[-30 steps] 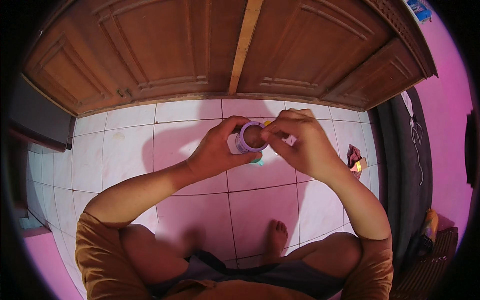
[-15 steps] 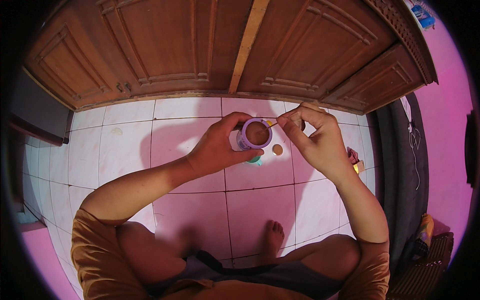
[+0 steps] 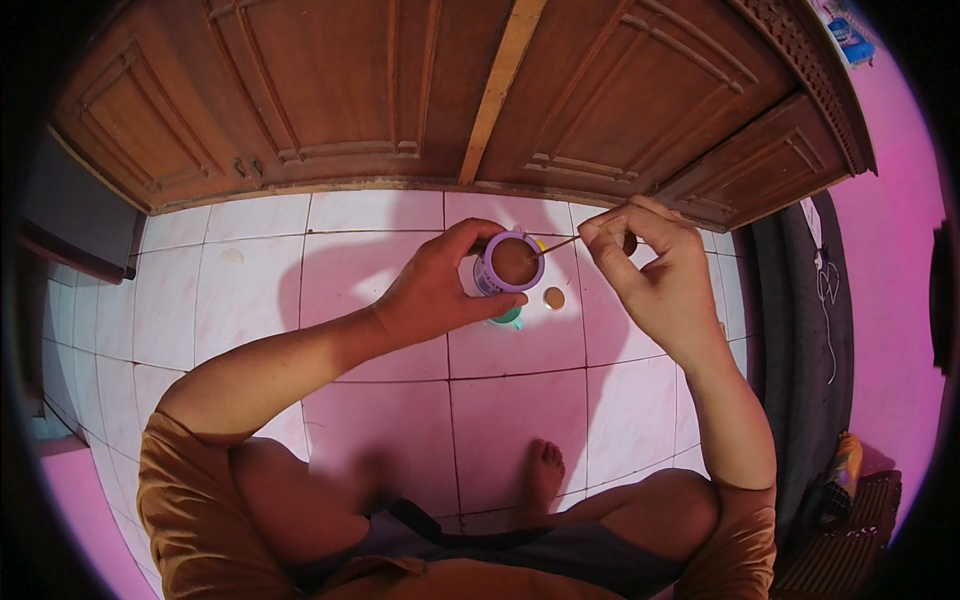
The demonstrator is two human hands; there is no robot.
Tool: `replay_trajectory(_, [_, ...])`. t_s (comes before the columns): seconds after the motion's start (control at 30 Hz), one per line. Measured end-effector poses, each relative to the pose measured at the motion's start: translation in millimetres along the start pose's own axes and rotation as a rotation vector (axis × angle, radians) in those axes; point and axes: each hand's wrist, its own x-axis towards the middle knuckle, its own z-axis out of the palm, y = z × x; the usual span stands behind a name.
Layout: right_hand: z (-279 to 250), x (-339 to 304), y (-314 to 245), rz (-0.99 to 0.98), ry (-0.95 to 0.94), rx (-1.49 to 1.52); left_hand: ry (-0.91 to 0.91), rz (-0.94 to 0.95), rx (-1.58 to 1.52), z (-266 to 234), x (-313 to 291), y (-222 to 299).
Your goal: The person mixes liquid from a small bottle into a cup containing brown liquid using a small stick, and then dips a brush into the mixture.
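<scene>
A cup with a purple rim point(image 3: 492, 283) holds brown liquid point(image 3: 514, 262) close to its brim. My left hand point(image 3: 425, 278) is closed around its left side, thumb along the near edge and fingers behind. With a pinch of thumb and fingers, my right hand point(image 3: 650, 265) grips a thin brown stick point(image 3: 562, 245), whose low end dips into the liquid. Whether this is a spoon's handle I cannot tell. Partly hidden below the cup is a teal object point(image 3: 510, 318). A small round brown disc point(image 3: 554, 298) lies on the floor beside it. Something yellow point(image 3: 541, 245) shows behind the rim.
White floor tiles point(image 3: 520, 420) spread around my bare foot point(image 3: 546, 470). A carved wooden cabinet point(image 3: 330, 90) stands along the far side. To the right are a dark cushion-like surface point(image 3: 785, 380), a white cable point(image 3: 832, 300) and a slatted brown piece point(image 3: 850, 530). A dark cabinet point(image 3: 75, 220) stands left.
My right hand has moved a little to the right, and more of the thin stick now shows between it and the cup. My left hand and the cup have hardly moved.
</scene>
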Motion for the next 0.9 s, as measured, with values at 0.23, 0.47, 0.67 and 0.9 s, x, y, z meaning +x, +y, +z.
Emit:
replay_trajectory(0.23, [-4.8,-0.6,-15.1,-0.047,0.016,-0.048,0.004,0.000,-0.003,-0.5,0.4,0.9])
replay_trajectory(0.47, [8.0,-2.2,0.9,-0.124,-0.011,-0.101,0.026,0.025,-0.022,0.1,0.9,2.7])
replay_trajectory(0.67, [-6.0,-0.5,-8.0,-0.106,-0.034,-0.122,0.028,0.036,-0.002,-1.6,1.1,-0.6])
replay_trajectory(0.9, [-10.6,0.7,-14.9,-0.065,-0.005,-0.072,0.022,0.017,0.012,-0.3,1.7,-2.1])
